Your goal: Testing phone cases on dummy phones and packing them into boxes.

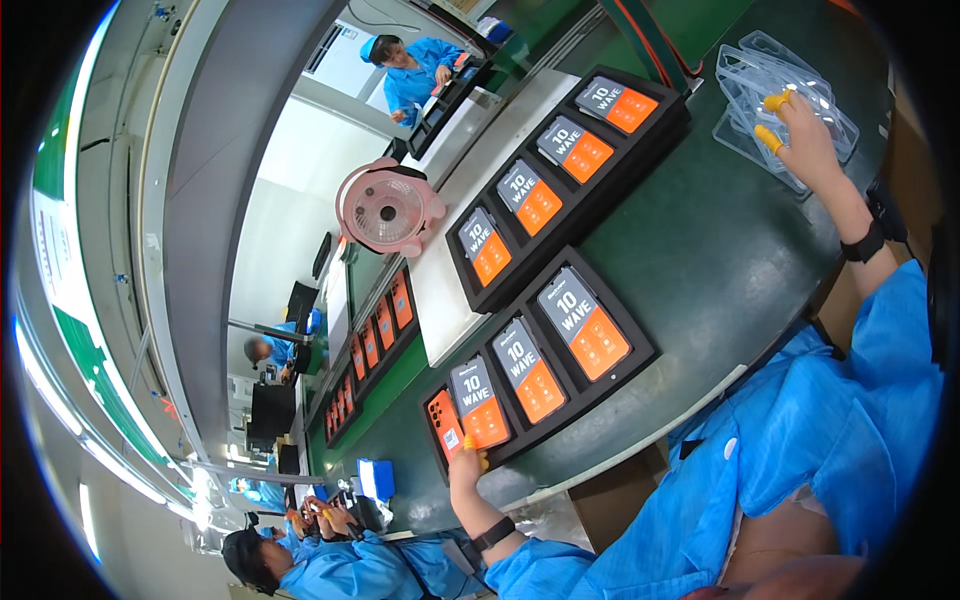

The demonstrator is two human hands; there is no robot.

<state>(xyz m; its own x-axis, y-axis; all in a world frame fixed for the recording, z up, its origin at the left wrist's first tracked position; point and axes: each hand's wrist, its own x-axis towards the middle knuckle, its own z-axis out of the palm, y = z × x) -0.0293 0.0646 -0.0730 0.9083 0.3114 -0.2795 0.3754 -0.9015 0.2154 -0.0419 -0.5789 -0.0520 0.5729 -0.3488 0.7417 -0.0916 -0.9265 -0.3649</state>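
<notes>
My left hand [466,472], with yellow finger cots, is at the near end of an orange-backed phone [443,420] in the end slot of the closer black tray [560,412]. Its fingers are closed at the phone's lower edge, partly hidden. Three phones with grey-and-orange screen films, one of them this phone [586,325], fill the tray's other slots. Far to the right, my right hand [808,145] reaches over a loose pile of clear plastic phone cases [785,80]. Its thumb and finger, in yellow cots, are spread apart against the cases.
Behind the closer tray, a second black tray [560,215] holds several film-covered phones. A pink fan [388,210] stands by a white board [445,310]. More orange phones [385,322] lie in trays farther left. Co-workers in blue sit at the far side [415,75] and lower left [330,570].
</notes>
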